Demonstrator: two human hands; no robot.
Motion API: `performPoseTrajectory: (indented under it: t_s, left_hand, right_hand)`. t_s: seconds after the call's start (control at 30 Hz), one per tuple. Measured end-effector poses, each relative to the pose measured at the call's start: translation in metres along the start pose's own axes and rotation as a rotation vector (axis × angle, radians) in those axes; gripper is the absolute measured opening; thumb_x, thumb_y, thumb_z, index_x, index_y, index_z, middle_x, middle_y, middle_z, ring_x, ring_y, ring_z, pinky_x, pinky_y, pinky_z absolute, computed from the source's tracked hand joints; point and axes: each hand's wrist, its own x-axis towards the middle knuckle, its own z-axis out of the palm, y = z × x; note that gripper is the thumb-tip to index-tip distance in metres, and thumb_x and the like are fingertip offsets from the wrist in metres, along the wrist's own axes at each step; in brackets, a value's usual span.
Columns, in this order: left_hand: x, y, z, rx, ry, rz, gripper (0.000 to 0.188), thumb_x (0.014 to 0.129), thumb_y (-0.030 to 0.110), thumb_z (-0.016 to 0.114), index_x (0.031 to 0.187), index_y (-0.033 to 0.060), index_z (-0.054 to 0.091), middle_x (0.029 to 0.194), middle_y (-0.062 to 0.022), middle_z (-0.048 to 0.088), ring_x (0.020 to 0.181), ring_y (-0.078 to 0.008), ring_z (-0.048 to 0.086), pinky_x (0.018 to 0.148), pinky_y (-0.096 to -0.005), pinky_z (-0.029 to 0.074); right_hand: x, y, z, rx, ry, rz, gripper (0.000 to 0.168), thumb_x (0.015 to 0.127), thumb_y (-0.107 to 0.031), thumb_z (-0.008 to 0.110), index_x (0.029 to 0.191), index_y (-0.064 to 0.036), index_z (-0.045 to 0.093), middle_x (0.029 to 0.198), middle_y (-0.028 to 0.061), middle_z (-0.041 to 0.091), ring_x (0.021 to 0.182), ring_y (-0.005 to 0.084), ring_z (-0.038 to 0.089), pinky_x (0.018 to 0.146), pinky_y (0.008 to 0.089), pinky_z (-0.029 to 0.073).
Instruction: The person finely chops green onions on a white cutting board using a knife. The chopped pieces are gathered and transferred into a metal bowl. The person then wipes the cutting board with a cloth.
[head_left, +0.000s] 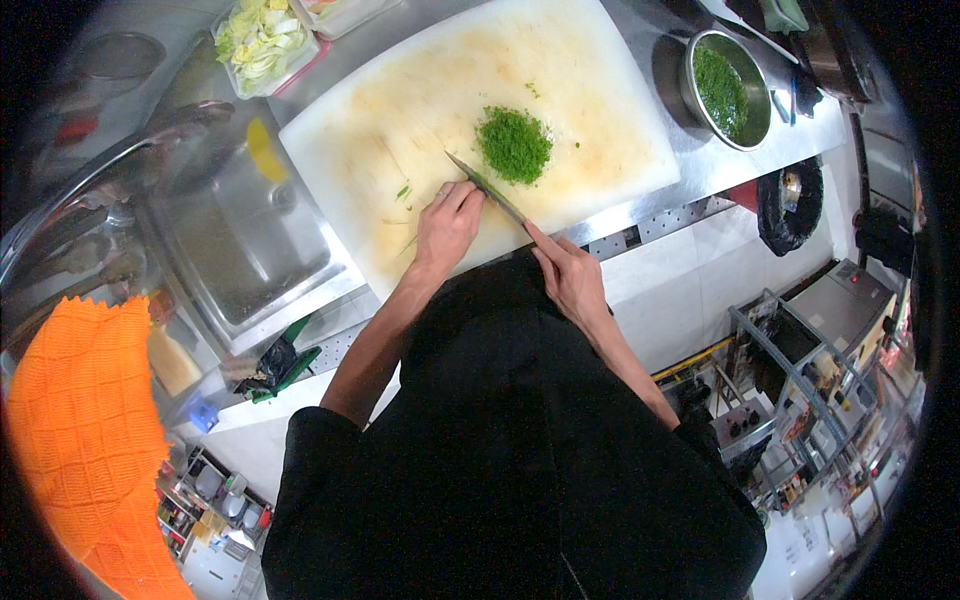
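My right hand (571, 276) grips the handle of a kitchen knife (511, 210), its blade angled up and left over a white plastic cutting board (420, 90). Bits of green cling to the blade. My left hand (450, 229) has its fingers bunched together against the blade near its middle; whether they pinch it or only touch it cannot be told. Just beyond the blade lies a round pile of finely chopped green herbs (516, 146), probably chives or scallions. A few loose green slivers (403, 192) lie left of my left hand.
A steel bowl (763, 112) of chopped greens stands at right. A plastic container (266, 56) of cut cabbage sits at upper left. Left of the board is a steel sink (244, 232) with a yellow object (266, 150). Orange cloth (86, 420) hangs at far left; a bin (787, 206) stands right.
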Motion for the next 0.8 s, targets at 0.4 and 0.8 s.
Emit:
performPoseTrajectory:
  t_s: [0.4,0.8]
  left_hand:
    - [-0.003,-0.001,0.002,0.014,-0.024,-0.017,0.011,0.087,0.001,0.078,0.096,0.0046,0.073,0.104,-0.008,0.071,0.097,-0.0278,0.071,0.081,-0.0389,0.063]
    - [-0.002,0.0,0.002,-0.017,0.006,-0.033,0.01,0.088,0.002,0.079,0.095,0.0045,0.072,0.104,-0.0075,0.071,0.098,-0.0276,0.071,0.081,-0.0393,0.063]
  right_hand:
    - [0.003,0.003,0.01,-0.031,-0.029,-0.012,0.05,0.105,-0.012,0.073,0.154,-0.026,0.07,0.084,0.019,0.069,0.07,0.0418,0.07,0.065,0.0513,0.057]
    - [0.007,0.005,0.015,-0.048,-0.022,-0.01,0.048,0.105,-0.015,0.073,0.152,-0.026,0.071,0.079,0.0184,0.067,0.068,0.042,0.07,0.063,0.0533,0.057]
